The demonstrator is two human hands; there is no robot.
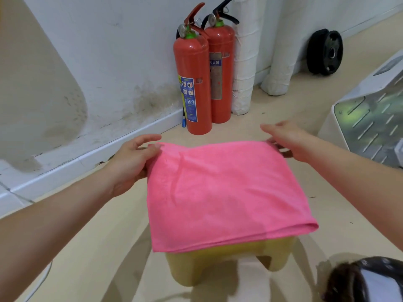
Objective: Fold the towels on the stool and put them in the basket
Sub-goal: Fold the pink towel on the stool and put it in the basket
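The pink towel point(226, 192) lies folded on the yellow stool point(220, 269), its doubled edge nearest the person and running left to right. Both arms reach forward to the far corners. The left hand point(130, 164) pinches one corner, and the right hand point(290, 140) nips the other (forefinger straight, other fingers tucked under). Neither hand is nearer.

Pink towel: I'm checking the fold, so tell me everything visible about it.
The pink towel looks like soft microfibre, folded into a rough square, doubled layers showing along its near edge. It lies fairly flat over the yellow stool, overhanging it. The left hand pinches its far left corner; the right hand holds the far right one.
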